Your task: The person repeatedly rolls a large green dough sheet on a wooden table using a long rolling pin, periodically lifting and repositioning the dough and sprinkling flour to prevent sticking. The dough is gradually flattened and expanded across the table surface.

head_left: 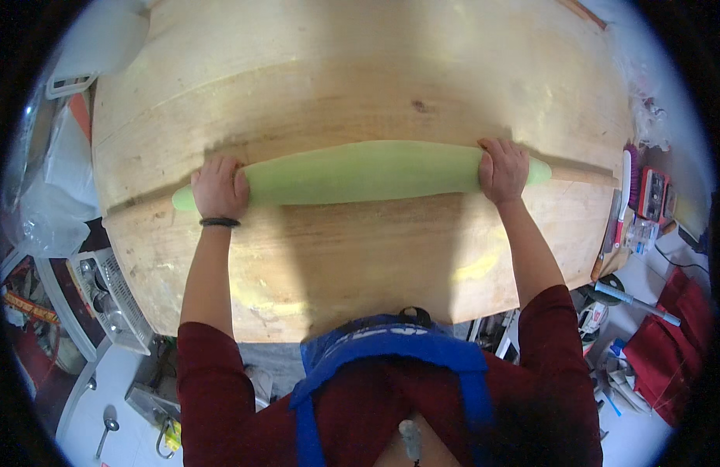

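Observation:
A long roll of pale green dough [365, 172] lies across a wooden board [371, 257] in front of me, thick in the middle and narrowing at both ends. A wooden rolling pin [584, 174] runs inside it; its bare ends stick out at either side. My left hand [221, 188] grips the wrapped pin near the roll's left end, with a dark band [220, 222] around the wrist. Toward the right end, my right hand [504, 170] curls over the roll, thumb on the near inner side. The pin's middle is hidden by the dough.
Off the board's left edge are plastic bags [53, 204] and a white perforated basket [123, 298] with metal items. Along the right edge lie a purple-bristled brush [631, 169], a red-and-black device [653, 195] and a long blade [610, 225]. A ladle [108, 429] lies at lower left.

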A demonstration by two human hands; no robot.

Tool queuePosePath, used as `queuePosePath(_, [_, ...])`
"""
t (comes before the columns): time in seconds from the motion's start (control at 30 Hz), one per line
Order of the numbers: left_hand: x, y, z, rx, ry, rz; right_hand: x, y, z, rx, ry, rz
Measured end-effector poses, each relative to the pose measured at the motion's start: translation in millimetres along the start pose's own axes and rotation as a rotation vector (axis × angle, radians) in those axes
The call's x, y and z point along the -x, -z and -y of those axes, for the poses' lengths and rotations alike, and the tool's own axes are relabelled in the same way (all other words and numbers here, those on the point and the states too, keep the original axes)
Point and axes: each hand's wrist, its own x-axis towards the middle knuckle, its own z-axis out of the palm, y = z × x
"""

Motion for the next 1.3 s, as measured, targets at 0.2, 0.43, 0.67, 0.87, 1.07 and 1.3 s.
queuePosePath(0.2, [-21,-27,-5,0.161,-0.063,-0.253,-18,-31,11,-0.117,0.04,-0.212])
queuePosePath(0.43, [-90,-1,-10,-0.003,0.031,-0.006,-84,-17,15,-0.006,0.015,-0.043])
queuePosePath(0.67, [-92,-15,14,-0.125,-0.077,-0.245,-81,-28,-28,0.109,0.05,-0.197])
queuePosePath(0.87, [-147,-5,70,-0.055,0.029,-0.284,-147,-18,-59,0.163,0.032,-0.137])
queuePosePath(1.07, [-153,-19,99,-0.094,-0.018,-0.25,-149,-26,-104,0.186,-0.125,-0.056])
queuePosePath(1.3, [-33,-34,96,-0.029,0.137,-0.031,-73,-8,-81,0.07,-0.217,0.129])
